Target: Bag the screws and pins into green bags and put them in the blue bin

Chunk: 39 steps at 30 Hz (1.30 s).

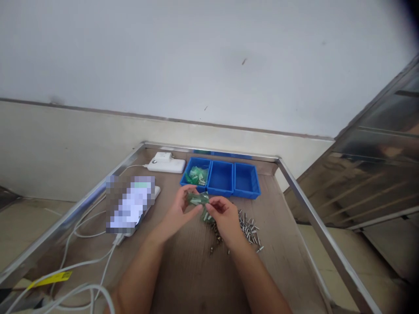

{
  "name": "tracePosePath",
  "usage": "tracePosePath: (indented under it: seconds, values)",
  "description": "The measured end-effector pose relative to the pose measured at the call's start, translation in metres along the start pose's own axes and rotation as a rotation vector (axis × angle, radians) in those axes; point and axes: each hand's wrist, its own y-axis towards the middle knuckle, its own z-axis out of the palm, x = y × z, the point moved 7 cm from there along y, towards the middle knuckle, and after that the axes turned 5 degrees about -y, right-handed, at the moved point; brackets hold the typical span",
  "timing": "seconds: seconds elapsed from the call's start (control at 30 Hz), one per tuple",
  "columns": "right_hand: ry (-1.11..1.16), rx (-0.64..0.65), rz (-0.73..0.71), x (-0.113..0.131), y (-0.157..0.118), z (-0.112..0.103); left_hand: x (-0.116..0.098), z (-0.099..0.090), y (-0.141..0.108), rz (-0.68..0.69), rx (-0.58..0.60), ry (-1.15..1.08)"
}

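Note:
Between both hands is a small green see-through plastic bag (pixel 197 199) with pale, slim pieces inside. My left hand (pixel 182 205) grips its left side between thumb and fingers. At its right edge, my right hand (pixel 225 213) pinches it. Just below lies more green plastic (pixel 207 216) with pale pieces, partly hidden by my fingers. Behind the hands stand three joined blue bins; the left bin (pixel 182 174) holds green bags with similar pieces. Silver rivet-like parts (pixel 249 229) are heaped beside my right hand, and small brass-coloured parts (pixel 217 237) lie partly beneath it.
A phone (pixel 132 205) with a blurred screen and white cables (pixel 70 264) lie at the left. Behind it are a white power bank (pixel 166 165) and a charger (pixel 163 157). A raised metal rail (pixel 314 218) borders the brown tabletop (pixel 186 270); a wall stands behind.

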Motion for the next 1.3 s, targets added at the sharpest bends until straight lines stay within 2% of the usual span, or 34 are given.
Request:
tracePosePath:
  seconds: [0.13, 0.33, 0.5, 0.6, 0.73, 0.83, 1.03, 1.17, 1.3]
  values:
    - [0.106, 0.000, -0.056, 0.005, 0.001, -0.003, -0.015, -0.001, -0.001, 0.093, 0.069, 0.110]
    - [0.085, 0.032, -0.037, 0.003, 0.001, -0.001, -0.030, 0.004, -0.002, 0.164, 0.067, 0.259]
    - [0.155, 0.062, 0.111, -0.005, 0.001, 0.003, -0.018, 0.002, -0.003, 0.087, 0.041, 0.110]
    - [0.223, 0.063, 0.219, -0.013, 0.003, 0.003, -0.007, 0.002, -0.002, 0.005, 0.077, 0.026]
    - [0.287, 0.077, 0.311, -0.024, 0.005, 0.004, -0.005, 0.002, -0.002, -0.046, 0.118, 0.061]
    - [0.326, 0.120, 0.342, -0.028, 0.005, 0.007, -0.010, -0.001, -0.002, -0.025, 0.121, 0.093]
    - [0.303, 0.158, 0.307, -0.016, 0.003, 0.012, -0.009, -0.011, 0.002, 0.046, 0.061, 0.234]
    - [0.192, 0.144, 0.202, -0.006, 0.001, 0.011, 0.000, -0.016, 0.005, -0.007, -0.034, 0.286]
    - [0.073, 0.130, 0.109, -0.004, -0.001, 0.012, 0.006, -0.012, 0.004, -0.068, -0.010, 0.285]
